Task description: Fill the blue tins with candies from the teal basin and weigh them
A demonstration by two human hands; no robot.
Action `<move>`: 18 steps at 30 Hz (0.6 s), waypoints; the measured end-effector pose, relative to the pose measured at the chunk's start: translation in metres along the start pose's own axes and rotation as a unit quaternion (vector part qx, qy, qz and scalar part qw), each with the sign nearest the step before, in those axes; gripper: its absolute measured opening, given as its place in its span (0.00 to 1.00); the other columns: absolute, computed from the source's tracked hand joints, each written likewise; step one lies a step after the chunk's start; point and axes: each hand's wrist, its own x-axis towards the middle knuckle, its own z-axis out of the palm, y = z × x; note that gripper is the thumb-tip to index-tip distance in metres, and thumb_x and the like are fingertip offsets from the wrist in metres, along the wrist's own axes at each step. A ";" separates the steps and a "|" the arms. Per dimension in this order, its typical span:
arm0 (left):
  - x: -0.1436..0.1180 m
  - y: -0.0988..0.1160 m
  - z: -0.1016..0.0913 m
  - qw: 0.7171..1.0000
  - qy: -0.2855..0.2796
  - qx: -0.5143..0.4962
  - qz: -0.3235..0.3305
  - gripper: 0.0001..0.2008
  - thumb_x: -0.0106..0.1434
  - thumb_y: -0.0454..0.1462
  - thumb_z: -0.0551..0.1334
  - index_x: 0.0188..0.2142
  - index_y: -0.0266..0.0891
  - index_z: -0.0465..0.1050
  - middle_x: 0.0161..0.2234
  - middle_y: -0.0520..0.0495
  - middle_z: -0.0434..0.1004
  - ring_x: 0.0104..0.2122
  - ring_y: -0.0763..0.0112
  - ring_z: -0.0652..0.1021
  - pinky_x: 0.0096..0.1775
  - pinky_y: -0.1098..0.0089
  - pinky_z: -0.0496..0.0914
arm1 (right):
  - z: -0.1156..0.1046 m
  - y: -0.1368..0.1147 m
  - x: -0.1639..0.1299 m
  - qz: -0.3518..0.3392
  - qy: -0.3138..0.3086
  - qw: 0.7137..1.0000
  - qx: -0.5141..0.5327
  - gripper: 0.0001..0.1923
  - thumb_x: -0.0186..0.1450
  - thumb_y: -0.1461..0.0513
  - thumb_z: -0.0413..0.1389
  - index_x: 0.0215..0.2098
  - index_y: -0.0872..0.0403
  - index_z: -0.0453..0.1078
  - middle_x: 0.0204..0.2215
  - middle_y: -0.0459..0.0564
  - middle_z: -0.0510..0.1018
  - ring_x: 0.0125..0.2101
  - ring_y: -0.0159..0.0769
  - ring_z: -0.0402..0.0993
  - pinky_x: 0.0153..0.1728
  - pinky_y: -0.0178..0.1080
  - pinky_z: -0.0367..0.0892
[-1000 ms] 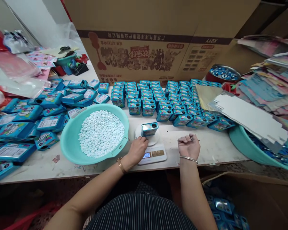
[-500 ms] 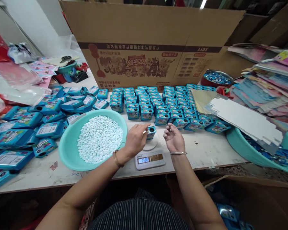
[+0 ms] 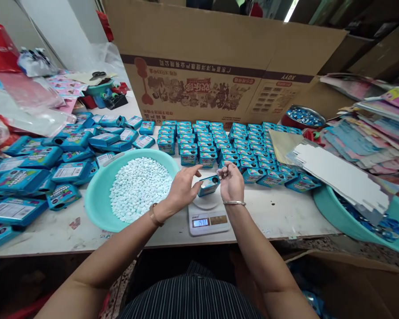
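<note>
A small blue printed box (image 3: 209, 186) with a dark round opening in its top sits tilted over the round pan (image 3: 204, 204) of a white digital scale (image 3: 210, 223), whose display is lit. On its left, my left hand (image 3: 182, 186) has its fingers apart, the thumb at the box's near left edge. My right hand (image 3: 232, 181) is palm up at the box's right end, fingers curled in close to its corner. What those fingers hold, if anything, I cannot make out. A turquoise basin (image 3: 95, 195) of small pale candies (image 3: 141, 188) stands left of the scale.
Rows of blue boxes (image 3: 208, 157) stand behind the scale, before a large cardboard carton (image 3: 199, 48). More boxes (image 3: 69, 170) lie piled at left. At right are a turquoise basin (image 3: 329, 208) with white card (image 3: 339, 175) across it and stacked printed sheets (image 3: 369, 128).
The box has gone from upright to tilted. My right hand has moved left against it, while my left hand has shifted slightly left, its fingers more spread. The scale's reading has dropped.
</note>
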 end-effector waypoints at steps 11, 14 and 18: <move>-0.025 -0.018 -0.017 0.999 -0.025 0.015 -0.014 0.27 0.63 0.36 0.63 0.60 0.38 0.60 0.47 0.42 0.77 0.49 0.57 0.75 0.53 0.55 0.69 | 0.000 -0.013 0.000 0.008 0.051 0.999 0.008 0.05 0.64 0.61 0.56 0.29 0.52 0.68 0.19 0.38 0.67 0.22 0.25 0.68 0.30 0.32 0.71; -0.024 -0.018 -0.020 0.999 -0.041 0.022 0.000 0.28 0.63 0.36 0.63 0.61 0.37 0.60 0.48 0.41 0.76 0.50 0.57 0.75 0.54 0.56 0.69 | -0.011 -0.028 0.004 -0.002 0.075 0.997 0.024 0.04 0.65 0.63 0.54 0.32 0.52 0.67 0.18 0.37 0.65 0.19 0.24 0.64 0.24 0.29 0.67; -0.019 -0.017 -0.023 0.998 -0.053 0.043 0.010 0.27 0.63 0.37 0.63 0.61 0.37 0.59 0.48 0.41 0.76 0.50 0.56 0.75 0.53 0.55 0.69 | -0.034 -0.038 0.002 -0.052 0.056 0.997 -0.003 0.04 0.64 0.60 0.56 0.34 0.52 0.67 0.17 0.36 0.63 0.17 0.24 0.62 0.20 0.28 0.62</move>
